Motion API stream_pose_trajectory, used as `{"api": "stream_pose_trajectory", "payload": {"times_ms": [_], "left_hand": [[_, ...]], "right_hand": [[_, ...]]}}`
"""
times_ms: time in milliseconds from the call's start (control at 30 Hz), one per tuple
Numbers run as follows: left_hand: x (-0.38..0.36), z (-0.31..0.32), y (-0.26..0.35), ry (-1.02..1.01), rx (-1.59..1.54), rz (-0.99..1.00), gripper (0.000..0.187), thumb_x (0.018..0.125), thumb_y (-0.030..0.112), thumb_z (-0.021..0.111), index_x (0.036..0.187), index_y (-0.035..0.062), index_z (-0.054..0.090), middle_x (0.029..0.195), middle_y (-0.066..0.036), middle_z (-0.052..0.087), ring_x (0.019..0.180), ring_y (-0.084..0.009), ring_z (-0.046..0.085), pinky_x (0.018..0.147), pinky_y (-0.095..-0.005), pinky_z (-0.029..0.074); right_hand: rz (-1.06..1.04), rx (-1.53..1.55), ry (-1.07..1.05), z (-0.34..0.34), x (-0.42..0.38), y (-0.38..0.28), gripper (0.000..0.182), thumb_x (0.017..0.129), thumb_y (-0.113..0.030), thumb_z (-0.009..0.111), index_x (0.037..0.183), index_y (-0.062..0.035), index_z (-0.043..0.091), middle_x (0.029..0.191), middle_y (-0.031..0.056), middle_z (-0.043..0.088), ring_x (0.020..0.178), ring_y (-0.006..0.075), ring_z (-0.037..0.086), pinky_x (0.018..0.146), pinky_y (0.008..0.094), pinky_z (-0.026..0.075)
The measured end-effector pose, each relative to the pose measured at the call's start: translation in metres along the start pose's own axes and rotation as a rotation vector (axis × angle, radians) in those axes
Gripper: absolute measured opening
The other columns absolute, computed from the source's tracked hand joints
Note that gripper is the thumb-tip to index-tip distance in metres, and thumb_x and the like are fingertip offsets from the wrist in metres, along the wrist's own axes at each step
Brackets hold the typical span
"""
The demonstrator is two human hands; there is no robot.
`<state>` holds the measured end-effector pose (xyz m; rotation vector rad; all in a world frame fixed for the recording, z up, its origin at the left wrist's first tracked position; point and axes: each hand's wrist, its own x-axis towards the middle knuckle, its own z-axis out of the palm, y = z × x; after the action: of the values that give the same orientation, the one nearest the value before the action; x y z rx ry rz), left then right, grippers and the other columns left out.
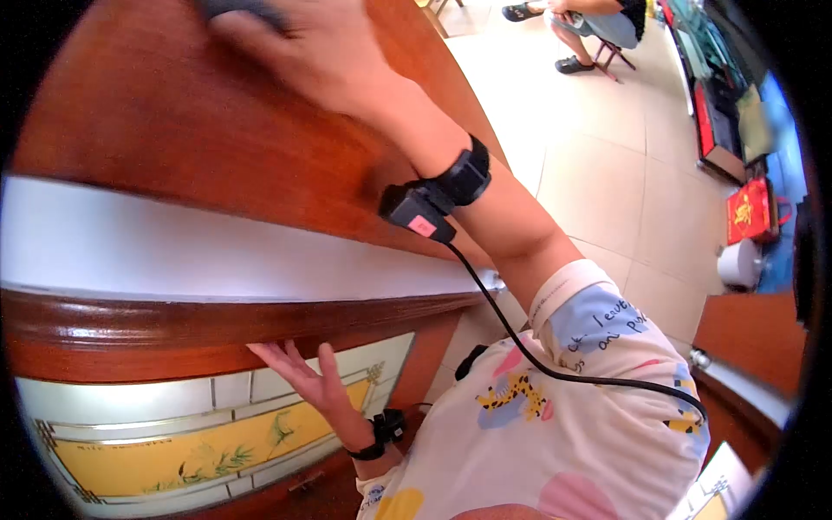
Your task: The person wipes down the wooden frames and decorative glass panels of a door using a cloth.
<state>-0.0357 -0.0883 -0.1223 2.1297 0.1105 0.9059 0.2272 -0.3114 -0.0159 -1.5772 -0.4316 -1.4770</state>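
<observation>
My right hand (325, 48) reaches across the reddish-brown wooden top (217, 130) of a cabinet. Its fingers, blurred and partly cut off by the upper edge of the view, lie over a dark, soft-looking thing (247, 10) against the wood; its kind cannot be made out. Lower down, my left hand (312, 381) is open with fingers spread. Its fingertips are at the underside of the cabinet's wooden moulding (173, 325), in front of a glossy panel (217, 446) with yellow and painted plants. Black straps with small boxes circle both wrists; a black cable (537, 360) runs from the right one.
A white band (173, 238) separates the wooden top from the moulding. Pale floor tiles (598, 173) extend beyond. A seated person (598, 26) is at the far end. Along the right are a red bag (750, 212), a white round container (738, 263) and wooden furniture (750, 338).
</observation>
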Motion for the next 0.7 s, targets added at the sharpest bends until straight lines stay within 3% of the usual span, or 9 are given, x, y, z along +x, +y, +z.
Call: {"api": "stream_pose_trajectory", "payload": {"times_ms": [67, 133, 167, 333, 400, 500, 567, 600, 700], "left_hand": [[-0.001, 0.018, 0.019, 0.124, -0.021, -0.099, 0.088, 0.082, 0.009, 0.059, 0.150, 0.0064, 0.004, 0.153, -0.021, 0.007, 0.141, -0.0361, 0.010, 0.113, -0.0495, 0.013], [-0.001, 0.039, 0.031, 0.205, 0.013, -0.139, 0.085, 0.084, 0.008, 0.057, 0.150, 0.0052, 0.003, 0.153, -0.021, 0.007, 0.141, -0.0351, 0.010, 0.114, -0.0475, 0.010], [0.001, 0.047, 0.036, 0.270, 0.027, -0.174, 0.083, 0.085, 0.008, 0.056, 0.149, 0.0038, 0.003, 0.153, -0.021, 0.007, 0.141, -0.0343, 0.010, 0.114, -0.0464, 0.010], [0.007, 0.047, 0.036, 0.323, 0.088, -0.186, 0.080, 0.089, 0.010, 0.056, 0.148, 0.0001, 0.003, 0.153, -0.020, 0.008, 0.140, -0.0314, 0.012, 0.114, -0.0435, 0.010], [0.009, 0.057, 0.050, 0.320, 0.159, -0.214, 0.078, 0.089, 0.005, 0.053, 0.149, 0.0036, 0.004, 0.154, -0.020, 0.006, 0.141, -0.0309, 0.010, 0.115, -0.0430, 0.010], [0.009, 0.060, 0.051, 0.359, 0.192, -0.264, 0.082, 0.088, 0.008, 0.058, 0.150, 0.0067, 0.003, 0.153, -0.023, 0.004, 0.142, -0.0329, 0.010, 0.114, -0.0436, 0.011], [0.010, 0.059, 0.046, 0.409, 0.149, -0.351, 0.086, 0.088, 0.011, 0.060, 0.150, 0.0089, 0.000, 0.152, -0.027, 0.003, 0.142, -0.0351, 0.010, 0.113, -0.0439, 0.013], [0.009, 0.061, 0.044, 0.419, 0.149, -0.376, 0.087, 0.088, 0.012, 0.061, 0.150, 0.0095, -0.001, 0.152, -0.028, 0.003, 0.141, -0.0359, 0.010, 0.113, -0.0440, 0.014], [0.008, 0.055, 0.040, 0.389, 0.248, -0.398, 0.088, 0.090, 0.010, 0.059, 0.149, 0.0155, -0.006, 0.150, -0.030, 0.003, 0.140, -0.0355, 0.017, 0.110, -0.0438, 0.030]], "right_hand": [[0.214, -0.222, -0.122, -0.010, -0.046, 0.046, 0.058, 0.096, -0.040, 0.047, 0.145, -0.0158, 0.030, 0.153, 0.0140, 0.021, 0.141, 0.0344, 0.017, 0.111, 0.0490, 0.018], [0.357, 0.039, -0.030, -0.022, -0.118, 0.081, 0.049, 0.096, -0.029, 0.045, 0.140, -0.0094, 0.040, 0.150, 0.0180, 0.026, 0.139, 0.0367, 0.019, 0.112, 0.0438, 0.015], [0.497, 0.105, -0.024, -0.029, -0.155, 0.095, 0.050, 0.094, -0.032, 0.048, 0.139, -0.0119, 0.041, 0.150, 0.0187, 0.026, 0.139, 0.0374, 0.018, 0.110, 0.0493, 0.015], [0.939, 0.140, -0.184, -0.062, -0.306, 0.108, 0.060, 0.098, -0.038, 0.042, 0.146, -0.0064, 0.025, 0.152, 0.0211, 0.016, 0.142, 0.0355, 0.008, 0.114, 0.0436, 0.010], [1.483, 0.277, -0.057, -0.067, -0.336, 0.108, 0.064, 0.098, -0.041, 0.042, 0.146, -0.0042, 0.023, 0.152, 0.0226, 0.015, 0.142, 0.0346, 0.010, 0.114, 0.0407, 0.011], [1.833, 0.556, 0.205, -0.061, -0.323, 0.115, 0.067, 0.097, -0.043, 0.043, 0.146, -0.0021, 0.022, 0.152, 0.0219, 0.015, 0.141, 0.0343, 0.012, 0.114, 0.0395, 0.011], [1.634, 0.452, -0.003, -0.050, -0.302, 0.105, 0.067, 0.098, -0.042, 0.042, 0.149, -0.0081, 0.016, 0.154, 0.0123, 0.015, 0.141, 0.0251, 0.016, 0.113, 0.0354, 0.013], [1.436, 0.419, -0.027, -0.051, -0.268, 0.090, 0.064, 0.097, -0.036, 0.046, 0.146, -0.0023, 0.022, 0.153, 0.0213, 0.013, 0.141, 0.0335, 0.011, 0.114, 0.0395, 0.007], [0.820, 0.433, -0.202, -0.052, -0.198, 0.050, 0.065, 0.093, -0.037, 0.051, 0.147, -0.0107, 0.026, 0.156, 0.0173, 0.006, 0.143, 0.0364, -0.002, 0.113, 0.0490, 0.003]]}}
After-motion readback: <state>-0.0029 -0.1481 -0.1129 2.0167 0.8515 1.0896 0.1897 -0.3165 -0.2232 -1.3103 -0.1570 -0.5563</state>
